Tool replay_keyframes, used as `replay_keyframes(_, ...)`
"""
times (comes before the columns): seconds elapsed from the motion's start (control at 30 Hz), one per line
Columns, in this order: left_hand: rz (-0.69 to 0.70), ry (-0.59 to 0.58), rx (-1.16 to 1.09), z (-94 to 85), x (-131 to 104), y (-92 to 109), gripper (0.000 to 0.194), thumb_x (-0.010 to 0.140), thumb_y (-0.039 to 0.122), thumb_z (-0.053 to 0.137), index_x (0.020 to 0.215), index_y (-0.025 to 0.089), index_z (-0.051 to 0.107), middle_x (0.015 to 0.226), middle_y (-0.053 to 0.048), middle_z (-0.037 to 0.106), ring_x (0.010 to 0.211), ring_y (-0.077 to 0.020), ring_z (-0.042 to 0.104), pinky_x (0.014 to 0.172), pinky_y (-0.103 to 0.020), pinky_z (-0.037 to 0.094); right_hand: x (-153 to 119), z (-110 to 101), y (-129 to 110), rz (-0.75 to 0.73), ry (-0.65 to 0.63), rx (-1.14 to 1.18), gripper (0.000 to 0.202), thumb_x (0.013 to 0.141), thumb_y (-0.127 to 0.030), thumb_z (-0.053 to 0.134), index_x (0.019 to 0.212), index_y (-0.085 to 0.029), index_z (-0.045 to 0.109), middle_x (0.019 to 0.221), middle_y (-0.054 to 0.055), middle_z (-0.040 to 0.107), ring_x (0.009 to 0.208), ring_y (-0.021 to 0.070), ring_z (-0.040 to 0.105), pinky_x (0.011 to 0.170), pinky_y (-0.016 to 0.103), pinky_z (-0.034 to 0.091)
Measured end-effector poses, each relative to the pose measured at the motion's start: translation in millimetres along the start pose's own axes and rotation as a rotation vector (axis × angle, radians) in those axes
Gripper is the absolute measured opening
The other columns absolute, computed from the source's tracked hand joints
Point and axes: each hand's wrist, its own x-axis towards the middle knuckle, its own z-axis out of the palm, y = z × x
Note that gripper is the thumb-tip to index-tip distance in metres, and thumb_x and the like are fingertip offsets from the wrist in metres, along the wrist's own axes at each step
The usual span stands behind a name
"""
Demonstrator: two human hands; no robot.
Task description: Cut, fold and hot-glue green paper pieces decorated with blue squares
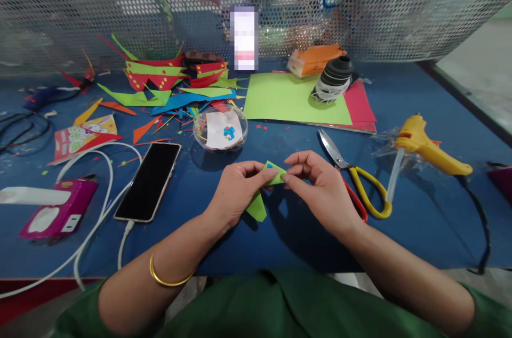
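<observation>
A folded or cut green paper piece [256,208] with a small blue patch near its top is between my two hands. My left hand [236,188] grips it, thumb on top, and its lower end sticks out below the fingers. My right hand [318,186] pinches the right edge of the same piece between thumb and fingertips. Just right of my right hand lie scissors [373,188] with red and yellow handles. A round clear container [241,141] stands beyond my left hand, with a white paper [216,130] bearing small blue pieces on it.
Green sheets [280,98] lie at the back under a black and white roll [334,79]. A yellow glue gun [432,151] rests at the right. On the left are a phone [150,180], white cables, a purple box [76,207] and coloured paper scraps. A perforated metal screen [192,23] stands behind.
</observation>
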Motion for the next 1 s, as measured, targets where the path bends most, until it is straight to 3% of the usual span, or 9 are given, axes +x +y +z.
replay_keyframes(0.27, 0.001, 0.012, 0.038, 1.7, -1.6, 3.0, 0.029, 0.062, 0.04, 0.088, 0.07, 0.016, 0.075, 0.066, -0.002, 0.069, 0.062, -0.0109, 0.058, 0.061, -0.022, 0.046, 0.4, -0.6, -1.3, -0.008, 0.024, 0.013, 0.026, 0.076, -0.032, 0.072, 0.096, -0.02, 0.06, 0.07, -0.003, 0.066, 0.065, 0.0139, 0.062, 0.064, 0.028, 0.049)
replay_keyframes(0.53, -0.023, -0.042, 0.103, 0.1, -4.1, 7.0, 0.026, 0.068, 0.041, 0.083, 0.077, 0.016, 0.078, 0.064, -0.002, 0.069, 0.057, -0.0109, 0.056, 0.052, -0.021, 0.042, 2.4, -4.1, -1.5, -0.031, 0.083, 0.005, 0.027, 0.078, -0.035, 0.073, 0.097, -0.021, 0.06, 0.071, -0.003, 0.066, 0.066, 0.0142, 0.061, 0.066, 0.029, 0.05)
replay_keyframes(0.63, -0.017, -0.015, 0.073, -1.1, -3.7, 6.9, 0.026, 0.067, 0.039, 0.084, 0.075, 0.016, 0.077, 0.066, -0.003, 0.07, 0.057, -0.0115, 0.058, 0.052, -0.021, 0.045, 0.7, -3.4, -2.2, -0.119, 0.114, -0.056, 0.023, 0.082, -0.034, 0.071, 0.099, -0.021, 0.06, 0.08, 0.001, 0.07, 0.075, 0.0164, 0.065, 0.072, 0.032, 0.052)
replay_keyframes(0.7, -0.018, 0.01, 0.065, -2.1, -2.9, 7.2, 0.027, 0.068, 0.04, 0.083, 0.074, 0.015, 0.077, 0.062, -0.003, 0.068, 0.055, -0.0113, 0.057, 0.05, -0.021, 0.045, -3.1, -7.6, -7.6, -0.259, 0.191, -0.162, 0.02, 0.086, -0.031, 0.067, 0.103, -0.022, 0.06, 0.09, 0.003, 0.072, 0.083, 0.0178, 0.068, 0.078, 0.033, 0.053)
replay_keyframes(0.8, -0.015, 0.025, 0.061, -4.1, -1.2, 8.1, 0.027, 0.068, 0.04, 0.082, 0.074, 0.014, 0.076, 0.057, -0.002, 0.066, 0.052, -0.0102, 0.056, 0.048, -0.02, 0.044, -9.5, -33.6, -21.3, -0.469, 0.403, -0.464, 0.018, 0.09, -0.028, 0.061, 0.108, -0.023, 0.062, 0.1, 0.006, 0.072, 0.089, 0.0196, 0.068, 0.084, 0.035, 0.051)
replay_keyframes(0.87, -0.007, 0.037, 0.05, -5.4, -0.2, 8.3, 0.027, 0.068, 0.039, 0.082, 0.074, 0.014, 0.076, 0.06, -0.003, 0.068, 0.053, -0.01, 0.057, 0.048, -0.02, 0.044, -10.8, -67.0, -28.3, -0.479, 0.58, -0.762, 0.023, 0.09, -0.027, 0.059, 0.111, -0.021, 0.065, 0.104, 0.01, 0.072, 0.093, 0.0237, 0.068, 0.086, 0.039, 0.049)
replay_keyframes(0.93, 0.002, 0.052, 0.036, -6.4, 0.5, 8.1, 0.026, 0.068, 0.038, 0.082, 0.075, 0.013, 0.075, 0.065, -0.004, 0.07, 0.054, -0.0103, 0.058, 0.048, -0.02, 0.044, -8.5, -108.5, -28.9, -0.357, 0.707, -1.104, 0.033, 0.088, -0.03, 0.058, 0.118, -0.018, 0.066, 0.112, 0.016, 0.072, 0.101, 0.0318, 0.067, 0.083, 0.044, 0.047)
replay_keyframes(1.0, 0.01, 0.056, 0.031, -7.0, 0.7, 7.5, 0.026, 0.069, 0.038, 0.081, 0.075, 0.013, 0.075, 0.065, -0.005, 0.07, 0.053, -0.0106, 0.058, 0.048, -0.021, 0.045, -4.1, -149.5, -22.8, -0.11, 0.647, -1.398, 0.041, 0.091, -0.033, 0.053, 0.124, -0.015, 0.066, 0.128, 0.023, 0.066, 0.108, 0.0376, 0.065, 0.08, 0.047, 0.044)
